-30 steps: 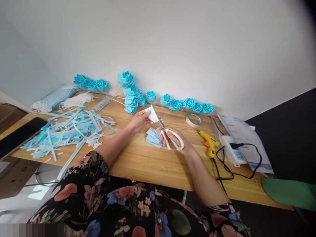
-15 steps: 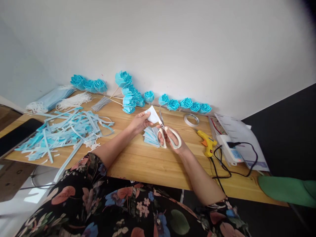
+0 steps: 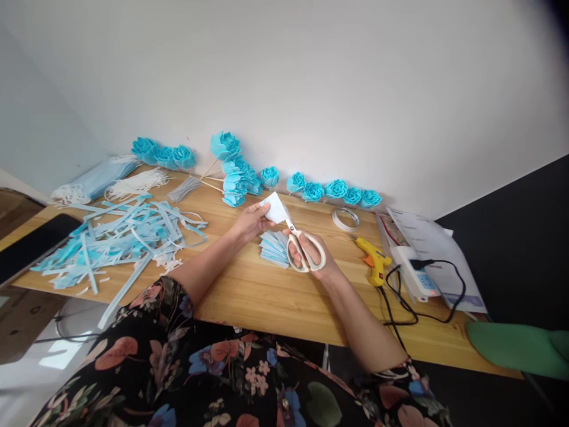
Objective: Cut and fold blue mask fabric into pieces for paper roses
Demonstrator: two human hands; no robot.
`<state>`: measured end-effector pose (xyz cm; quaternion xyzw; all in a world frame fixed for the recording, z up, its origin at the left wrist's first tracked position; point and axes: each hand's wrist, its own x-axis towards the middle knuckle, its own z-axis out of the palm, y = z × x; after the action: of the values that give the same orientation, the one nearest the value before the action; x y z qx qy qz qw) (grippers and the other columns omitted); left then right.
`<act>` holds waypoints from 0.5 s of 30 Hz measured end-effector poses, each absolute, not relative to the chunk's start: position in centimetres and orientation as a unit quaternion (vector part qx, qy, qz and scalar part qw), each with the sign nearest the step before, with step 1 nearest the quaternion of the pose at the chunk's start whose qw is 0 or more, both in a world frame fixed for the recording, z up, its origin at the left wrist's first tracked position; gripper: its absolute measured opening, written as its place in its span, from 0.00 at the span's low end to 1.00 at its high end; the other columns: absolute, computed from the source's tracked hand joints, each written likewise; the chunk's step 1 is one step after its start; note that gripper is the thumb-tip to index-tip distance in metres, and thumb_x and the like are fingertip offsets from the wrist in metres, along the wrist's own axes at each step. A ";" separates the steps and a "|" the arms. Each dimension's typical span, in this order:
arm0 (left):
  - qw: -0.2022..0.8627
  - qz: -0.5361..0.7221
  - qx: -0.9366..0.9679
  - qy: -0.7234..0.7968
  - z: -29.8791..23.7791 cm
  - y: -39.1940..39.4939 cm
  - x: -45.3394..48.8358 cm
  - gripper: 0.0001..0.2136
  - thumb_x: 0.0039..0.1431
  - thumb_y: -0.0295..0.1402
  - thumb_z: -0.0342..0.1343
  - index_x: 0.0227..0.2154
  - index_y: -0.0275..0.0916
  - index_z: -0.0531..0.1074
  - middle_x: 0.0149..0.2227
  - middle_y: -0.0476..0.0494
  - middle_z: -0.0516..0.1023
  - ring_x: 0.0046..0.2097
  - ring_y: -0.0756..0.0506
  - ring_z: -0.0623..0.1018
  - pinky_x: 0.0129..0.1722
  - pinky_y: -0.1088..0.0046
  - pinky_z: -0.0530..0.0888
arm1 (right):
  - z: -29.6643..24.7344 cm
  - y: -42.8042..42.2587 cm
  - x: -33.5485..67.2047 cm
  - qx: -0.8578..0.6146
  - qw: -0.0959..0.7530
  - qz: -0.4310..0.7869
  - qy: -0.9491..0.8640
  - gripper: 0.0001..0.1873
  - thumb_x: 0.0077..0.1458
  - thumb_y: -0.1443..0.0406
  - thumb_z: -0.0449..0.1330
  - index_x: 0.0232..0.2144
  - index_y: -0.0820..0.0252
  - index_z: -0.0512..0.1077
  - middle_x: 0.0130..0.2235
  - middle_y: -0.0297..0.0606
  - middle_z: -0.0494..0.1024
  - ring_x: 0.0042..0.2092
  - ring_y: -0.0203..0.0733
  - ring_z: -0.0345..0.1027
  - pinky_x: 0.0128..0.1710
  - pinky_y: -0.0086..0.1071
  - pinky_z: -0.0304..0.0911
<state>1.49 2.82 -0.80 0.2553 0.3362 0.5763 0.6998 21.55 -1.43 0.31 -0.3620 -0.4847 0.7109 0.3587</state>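
Note:
Between the thumb and fingers of my left hand (image 3: 252,222) is a small white folded piece of fabric (image 3: 275,209), raised above the table. My right hand (image 3: 317,254) grips white-handled scissors (image 3: 306,258) through the loops. Their blades are nearly closed and lie along the right edge of the white piece; whether they pass through it I cannot tell. Beneath the hands, a stack of pale blue pieces (image 3: 273,249) rests on the wood, its right side partly covered by my right hand and the scissors.
Blue fabric flowers (image 3: 336,188) line the wall. Blue and white strips (image 3: 133,237) heap at left beside a phone (image 3: 38,246), face masks (image 3: 95,178) and grey wires (image 3: 184,188). A tape roll (image 3: 345,219), yellow glue gun (image 3: 374,260) and power strip (image 3: 415,274) lie at right.
The scissor blades have swung together against the right edge of the white piece, and the handle loops have drawn closer. The left hand keeps its hold; the view has shifted slightly.

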 end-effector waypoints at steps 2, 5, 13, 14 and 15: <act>0.707 0.572 0.254 0.328 -0.9 2.9 1.4 0.05 0.63 0.27 0.58 0.37 0.28 0.73 0.27 0.42 0.81 0.24 0.51 0.78 0.21 0.80 0.76 | 0.3 -1.3 21.6 -0.368 0.361 0.711 -0.478 0.34 0.47 0.43 0.68 0.46 0.63 0.75 0.23 0.30 0.72 0.18 0.29 0.59 0.15 0.24 0.56; 0.710 0.576 0.248 0.319 -0.9 3.0 1.2 0.03 0.64 0.26 0.57 0.38 0.29 0.73 0.29 0.43 0.81 0.26 0.50 0.80 0.25 0.79 0.78 | 0.3 -1.2 21.6 -0.369 0.352 0.721 -0.469 0.35 0.45 0.43 0.68 0.46 0.63 0.75 0.23 0.30 0.72 0.18 0.29 0.59 0.15 0.24 0.56; 0.715 0.574 0.251 0.311 -1.5 3.2 1.0 0.05 0.66 0.26 0.54 0.40 0.29 0.73 0.32 0.40 0.82 0.30 0.48 0.82 0.29 0.76 0.80 | 0.0 -0.7 21.9 -0.359 0.346 0.728 -0.470 0.33 0.46 0.44 0.69 0.46 0.63 0.75 0.23 0.30 0.72 0.19 0.28 0.58 0.16 0.24 0.55; 0.718 0.572 0.249 0.310 -1.7 3.3 1.0 0.06 0.66 0.26 0.54 0.40 0.29 0.73 0.31 0.41 0.82 0.30 0.48 0.82 0.29 0.76 0.80 | 0.0 -0.7 21.9 -0.359 0.342 0.730 -0.471 0.33 0.46 0.45 0.69 0.46 0.63 0.75 0.23 0.30 0.71 0.19 0.28 0.58 0.16 0.24 0.54; 0.720 0.571 0.248 0.308 -1.8 3.4 0.9 0.06 0.66 0.26 0.53 0.41 0.29 0.73 0.31 0.41 0.82 0.30 0.48 0.82 0.28 0.76 0.80 | 0.1 -0.7 21.9 -0.360 0.339 0.731 -0.471 0.34 0.46 0.45 0.69 0.46 0.63 0.76 0.23 0.30 0.71 0.18 0.28 0.58 0.15 0.25 0.54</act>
<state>0.93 3.36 -1.85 0.2475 0.3080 0.5708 0.7198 21.90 -0.73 0.07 -0.3603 -0.4707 0.7307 0.3386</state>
